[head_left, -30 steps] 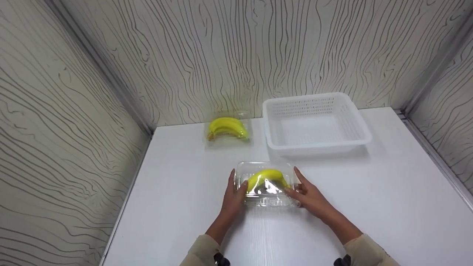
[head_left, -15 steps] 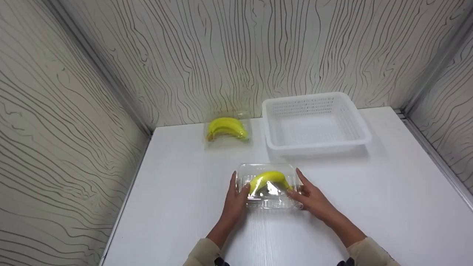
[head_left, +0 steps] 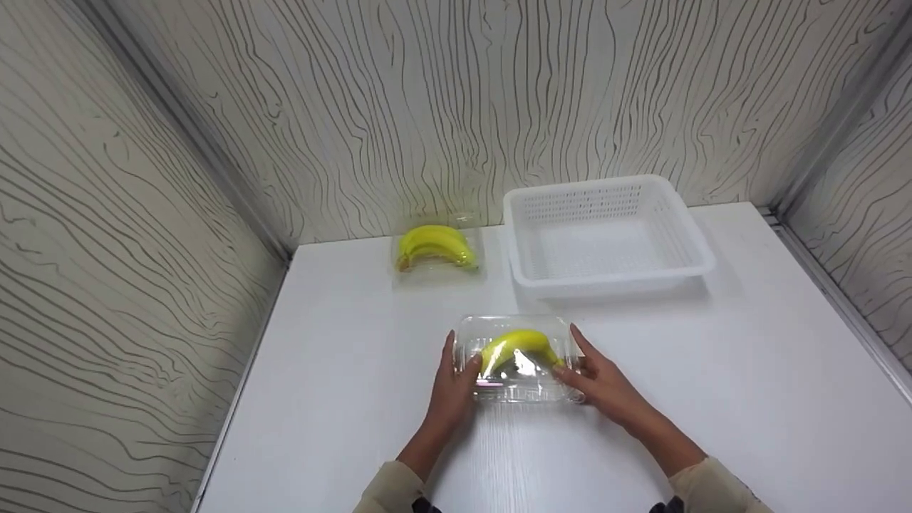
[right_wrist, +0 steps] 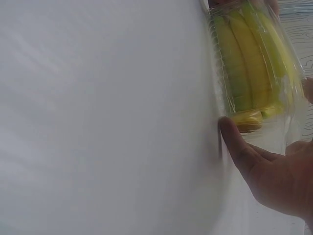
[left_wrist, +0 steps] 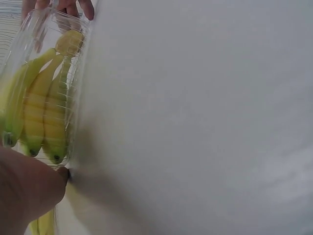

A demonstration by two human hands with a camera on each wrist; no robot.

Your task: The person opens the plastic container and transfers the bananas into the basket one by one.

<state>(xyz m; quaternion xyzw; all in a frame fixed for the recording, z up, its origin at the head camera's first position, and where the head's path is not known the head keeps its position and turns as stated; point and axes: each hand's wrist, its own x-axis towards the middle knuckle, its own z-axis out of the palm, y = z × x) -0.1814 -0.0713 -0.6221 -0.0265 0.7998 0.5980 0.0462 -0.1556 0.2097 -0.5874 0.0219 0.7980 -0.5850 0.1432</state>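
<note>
A clear plastic clamshell box (head_left: 513, 392) with a bunch of yellow bananas (head_left: 519, 347) inside lies near the middle of the white table, its lid down. My left hand (head_left: 454, 381) grips its left end, thumb over the lid and fingers along the side. At the opposite end my right hand (head_left: 604, 381) holds it the same way. Through the box wall in the left wrist view, several bananas (left_wrist: 41, 105) show with greenish tips. The right wrist view has the stem end of the bunch (right_wrist: 247, 120) close to my right thumb.
Another clear box with bananas (head_left: 436, 246) stands at the back left against the wood-patterned wall (head_left: 442, 107). To its right is a white perforated plastic basket (head_left: 613, 279) with nothing in it. Grey-edged panels enclose the table (head_left: 342, 335) on the left, back and right.
Both hands and the banana box have shifted slightly toward me and to the right since the first frame. Over the last half second they stay in place, with the grip unchanged.
</note>
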